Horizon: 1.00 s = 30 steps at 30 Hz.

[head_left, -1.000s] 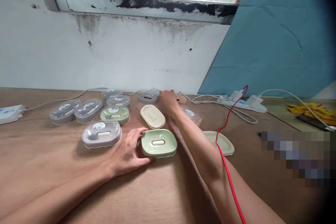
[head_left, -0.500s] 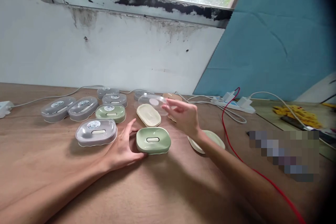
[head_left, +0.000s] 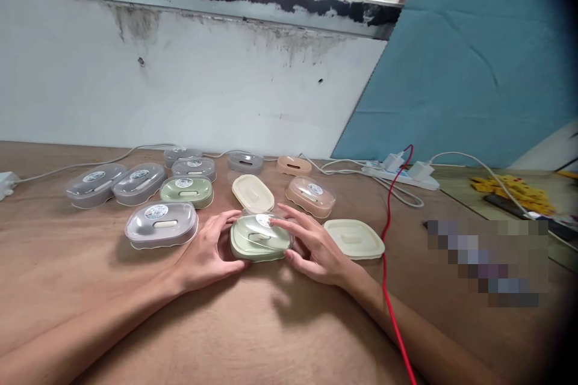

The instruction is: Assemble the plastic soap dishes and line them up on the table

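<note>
A green soap box base (head_left: pixel 257 246) lies on the wooden table (head_left: pixel 271 337) in front of me. A clear lid (head_left: pixel 262 230) with a round sticker rests on top of it. My left hand (head_left: pixel 205 255) cups the base's left side, fingers curved against it. My right hand (head_left: pixel 311 246) rests on the lid's right edge, fingers spread over it and pressing it down. Beside it lie a cream base (head_left: pixel 253 192) without a lid and a cream tray (head_left: pixel 354 238).
Several lidded soap boxes, grey (head_left: pixel 160 224), green (head_left: pixel 186 190) and peach (head_left: pixel 310 195), sit behind and to the left. A red cable (head_left: pixel 392 313) runs along my right forearm. A white power strip (head_left: pixel 401 175) with chargers lies at the back right, yellow items (head_left: pixel 510 189) beyond.
My right hand reached to the back row, picked up a clear lid and brought it down onto the green base. The left hand stayed against the base.
</note>
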Each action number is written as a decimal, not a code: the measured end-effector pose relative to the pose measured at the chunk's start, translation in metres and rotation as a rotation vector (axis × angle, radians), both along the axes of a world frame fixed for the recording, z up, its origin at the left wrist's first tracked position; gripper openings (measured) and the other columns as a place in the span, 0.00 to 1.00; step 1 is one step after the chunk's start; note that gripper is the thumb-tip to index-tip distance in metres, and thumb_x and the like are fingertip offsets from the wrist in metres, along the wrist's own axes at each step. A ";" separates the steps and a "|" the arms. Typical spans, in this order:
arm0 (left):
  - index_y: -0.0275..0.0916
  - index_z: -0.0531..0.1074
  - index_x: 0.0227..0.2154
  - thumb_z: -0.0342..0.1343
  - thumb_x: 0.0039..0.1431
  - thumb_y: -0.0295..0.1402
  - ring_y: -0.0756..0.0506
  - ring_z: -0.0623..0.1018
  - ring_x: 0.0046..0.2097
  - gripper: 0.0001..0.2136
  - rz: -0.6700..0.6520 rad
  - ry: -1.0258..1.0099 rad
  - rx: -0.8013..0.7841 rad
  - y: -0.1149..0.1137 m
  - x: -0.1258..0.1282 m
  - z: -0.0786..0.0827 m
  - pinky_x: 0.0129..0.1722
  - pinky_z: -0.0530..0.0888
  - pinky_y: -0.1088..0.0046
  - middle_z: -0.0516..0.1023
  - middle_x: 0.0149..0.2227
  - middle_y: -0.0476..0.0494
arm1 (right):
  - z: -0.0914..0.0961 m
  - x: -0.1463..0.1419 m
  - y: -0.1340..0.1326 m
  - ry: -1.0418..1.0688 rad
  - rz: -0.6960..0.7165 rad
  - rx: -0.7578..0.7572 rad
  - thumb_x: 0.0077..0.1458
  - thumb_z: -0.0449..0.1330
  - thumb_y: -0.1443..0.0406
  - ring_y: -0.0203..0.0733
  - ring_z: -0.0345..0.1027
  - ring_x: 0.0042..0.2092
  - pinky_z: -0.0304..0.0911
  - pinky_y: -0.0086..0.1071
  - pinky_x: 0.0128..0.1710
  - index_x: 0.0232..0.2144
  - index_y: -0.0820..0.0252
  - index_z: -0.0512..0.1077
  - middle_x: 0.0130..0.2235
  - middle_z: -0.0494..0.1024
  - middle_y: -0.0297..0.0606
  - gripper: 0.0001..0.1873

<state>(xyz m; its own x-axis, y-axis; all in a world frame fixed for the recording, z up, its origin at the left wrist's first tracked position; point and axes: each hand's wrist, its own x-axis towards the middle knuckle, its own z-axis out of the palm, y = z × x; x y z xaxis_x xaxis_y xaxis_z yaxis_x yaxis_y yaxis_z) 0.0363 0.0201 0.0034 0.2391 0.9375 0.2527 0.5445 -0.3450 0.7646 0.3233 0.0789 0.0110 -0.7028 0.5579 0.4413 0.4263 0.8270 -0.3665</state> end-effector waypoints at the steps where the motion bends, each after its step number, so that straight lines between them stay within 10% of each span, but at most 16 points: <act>1: 0.46 0.62 0.63 0.71 0.48 0.36 0.33 0.74 0.64 0.39 -0.005 -0.007 0.003 0.000 0.000 0.000 0.65 0.72 0.45 0.72 0.63 0.35 | -0.001 -0.001 0.000 0.000 -0.008 -0.020 0.62 0.64 0.56 0.59 0.64 0.67 0.66 0.55 0.62 0.63 0.52 0.70 0.70 0.65 0.50 0.29; 6: 0.47 0.56 0.67 0.71 0.49 0.33 0.35 0.76 0.63 0.43 -0.048 -0.111 -0.053 0.001 0.000 -0.002 0.65 0.73 0.47 0.73 0.62 0.36 | -0.012 -0.007 0.001 0.119 -0.020 -0.032 0.62 0.67 0.55 0.54 0.68 0.63 0.70 0.51 0.59 0.58 0.50 0.74 0.63 0.74 0.46 0.23; 16: 0.46 0.50 0.69 0.68 0.50 0.30 0.35 0.77 0.62 0.46 -0.190 -0.225 -0.123 -0.002 0.002 0.001 0.66 0.70 0.43 0.74 0.61 0.33 | 0.003 -0.008 -0.004 0.221 0.091 -0.141 0.48 0.74 0.61 0.56 0.69 0.64 0.68 0.54 0.62 0.64 0.50 0.70 0.62 0.75 0.47 0.41; 25: 0.51 0.62 0.68 0.69 0.54 0.39 0.34 0.72 0.65 0.39 -0.162 0.096 0.014 -0.001 -0.003 0.011 0.65 0.71 0.46 0.72 0.65 0.40 | 0.000 -0.004 0.002 0.257 0.119 -0.508 0.45 0.78 0.57 0.54 0.69 0.63 0.67 0.47 0.63 0.59 0.52 0.74 0.62 0.75 0.45 0.39; 30: 0.53 0.63 0.68 0.70 0.54 0.39 0.33 0.71 0.64 0.39 -0.154 0.137 0.033 -0.002 -0.003 0.014 0.64 0.72 0.46 0.73 0.64 0.42 | 0.004 -0.005 0.001 0.251 0.097 -0.426 0.44 0.78 0.60 0.55 0.72 0.61 0.68 0.47 0.62 0.60 0.54 0.72 0.59 0.77 0.46 0.41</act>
